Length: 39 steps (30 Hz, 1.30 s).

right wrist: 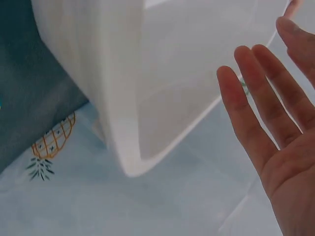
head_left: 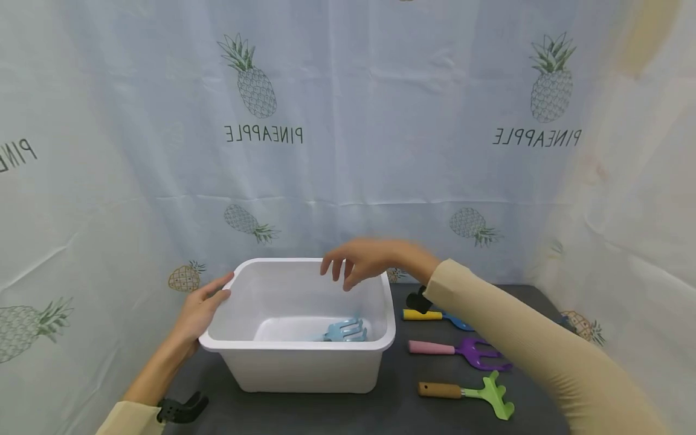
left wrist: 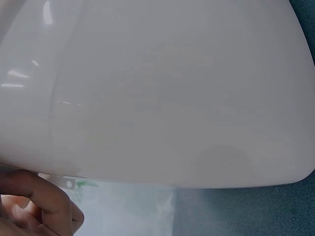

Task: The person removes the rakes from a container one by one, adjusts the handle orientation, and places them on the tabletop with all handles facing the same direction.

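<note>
A white plastic basin stands on the dark table. Its left rim is gripped by my left hand; in the left wrist view curled fingers sit at the rim beside the basin's wall. Inside, on the bottom, lies a light blue hand fork, its handle mostly hidden by the front wall. Over the basin's right back part hovers my right hand, palm down, holding nothing. From the right wrist, that hand shows loosely spread fingers, with the basin's corner beyond them.
Right of the basin lie a yellow-handled blue tool, partly behind my sleeve, a pink-handled purple fork and a wooden-handled green rake. Pineapple-print curtains close in the back and sides.
</note>
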Available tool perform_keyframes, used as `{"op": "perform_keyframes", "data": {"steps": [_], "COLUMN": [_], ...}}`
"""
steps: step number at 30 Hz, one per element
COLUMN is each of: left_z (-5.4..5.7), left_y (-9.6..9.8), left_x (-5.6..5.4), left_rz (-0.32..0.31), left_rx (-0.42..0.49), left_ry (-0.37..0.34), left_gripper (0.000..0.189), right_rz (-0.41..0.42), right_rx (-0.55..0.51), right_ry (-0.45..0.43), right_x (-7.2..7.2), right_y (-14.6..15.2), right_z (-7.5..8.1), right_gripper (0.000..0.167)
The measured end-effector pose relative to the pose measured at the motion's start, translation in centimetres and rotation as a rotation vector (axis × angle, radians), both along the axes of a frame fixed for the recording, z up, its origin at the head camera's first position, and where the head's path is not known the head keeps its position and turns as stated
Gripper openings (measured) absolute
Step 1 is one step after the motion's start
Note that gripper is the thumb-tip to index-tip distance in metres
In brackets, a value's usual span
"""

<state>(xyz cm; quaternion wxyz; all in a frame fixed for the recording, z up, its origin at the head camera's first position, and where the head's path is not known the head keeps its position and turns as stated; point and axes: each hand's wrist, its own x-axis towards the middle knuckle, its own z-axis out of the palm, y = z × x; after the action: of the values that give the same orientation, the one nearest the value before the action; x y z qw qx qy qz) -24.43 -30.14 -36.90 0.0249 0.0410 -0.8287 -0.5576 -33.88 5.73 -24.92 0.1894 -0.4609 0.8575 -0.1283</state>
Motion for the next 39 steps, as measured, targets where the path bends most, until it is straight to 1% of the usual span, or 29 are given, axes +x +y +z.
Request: {"op": "perform_keyframes", "data": {"steps": [5,10,14,18,23,29,35,39], "left_z": [0.1,-0.1,-0.1,-0.1,-0.1,0.1,0.0,-0.1], "left_y": [0.0,0.0,0.1,0.2,0.1,0.0,0.0,0.1], "left_x": [0.0,0.0,0.0,0.0,0.2,0.0,0.2,0.1], "left_rz": [0.000,-0.006,0.001,0.003,0.004,0.007,-0.002,-0.004], "left_rx": [0.003,0.005,0.005,0.011,0.020,-0.005,-0.012,-0.009], "left_ry": [0.013,0.016,0.025,0.029,0.019,0.035,0.029,0.029], "left_gripper": [0.057,0.056,0.056,0.056,0.056,0.056,0.056,0.056], "right_rz": [-0.047,-0.066,-0.072,-0.101,-0.131,-0.173,-0.174,-0.176], "right_rx": [0.016,0.005,0.013,0.063,0.156,0.237,0.285,0.321], "right_ry": [-0.131,-0.258,-0.320,-0.344,-0.382,-0.370,-0.390,-0.378], "right_x": [-1.0,-2.2,-3.2,-3.7,-3.8,-3.6,-3.9,-4.1], "right_y": [-2.1,-3.6,-4.6,-5.4,-6.7,-8.1,-9.2,-9.5], "right_z": [-1.0,-2.2,-3.1,-4.3,-6.2,-8.3,-10.9,-11.9], "right_gripper": [0.047,0.050,0.051,0.049,0.052,0.052,0.049,0.047]}}
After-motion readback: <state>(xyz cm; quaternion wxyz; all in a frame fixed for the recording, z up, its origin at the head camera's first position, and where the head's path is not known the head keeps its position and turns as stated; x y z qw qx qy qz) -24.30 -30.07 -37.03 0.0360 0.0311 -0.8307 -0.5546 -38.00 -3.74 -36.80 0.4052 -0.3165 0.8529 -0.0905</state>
